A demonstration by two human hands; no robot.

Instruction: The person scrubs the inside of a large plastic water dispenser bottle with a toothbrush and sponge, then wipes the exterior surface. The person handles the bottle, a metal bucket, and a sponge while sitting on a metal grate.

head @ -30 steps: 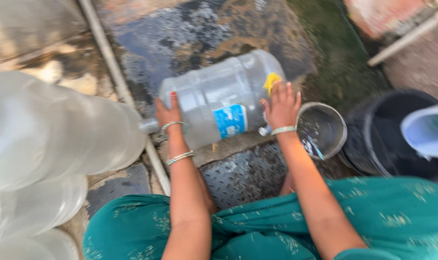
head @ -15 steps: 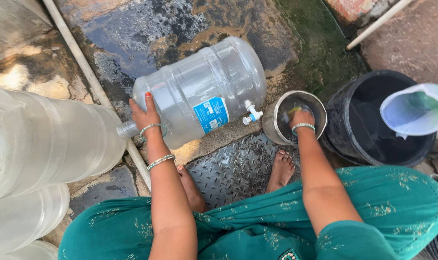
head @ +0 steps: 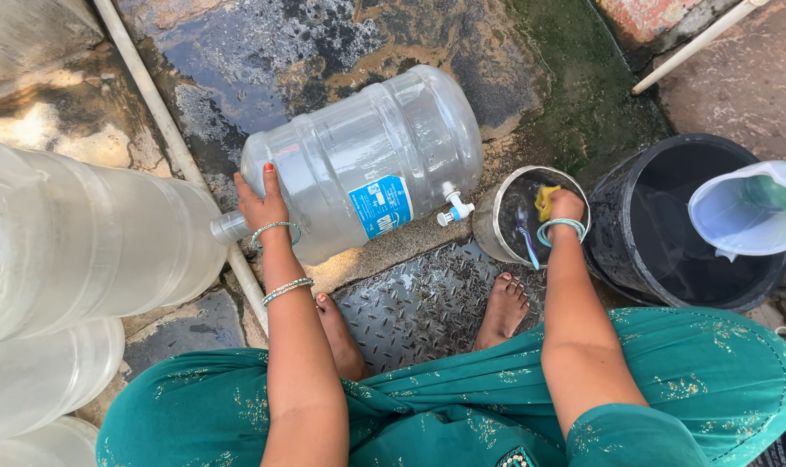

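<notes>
Nearest the camera, teal patterned clothing [head: 670,389] and two bare feet are seen, the feet set on a wet ribbed metal plate [head: 419,303].

A change is recorded at the right hand [head: 566,207]. Half a second ago and before, it lay on the shoulder of the water jug beside the tap; it is now lowered into the small steel bowl [head: 497,227] just right of the jug. The fingers are closed on a yellow sponge [head: 544,201], which shows just above the knuckles. A toothbrush [head: 524,244] lies in the same bowl. The jug is judged to be steadied by one hand only while the sponge is taken up.

The left hand [head: 262,207] is unmoved: it is laid flat, fingers spread and not clenched, on the neck end of the clear water jug [head: 367,164]. The jug lies on its side on wet stone, its blue label and white tap [head: 453,210] turned towards the person, the tap well clear of both hands.

Further out, a black bucket [head: 618,259] carries a pale plastic jug [head: 747,212] on its rim. More clear jugs [head: 73,242] are stacked at far left, behind a white pipe [head: 159,112].
</notes>
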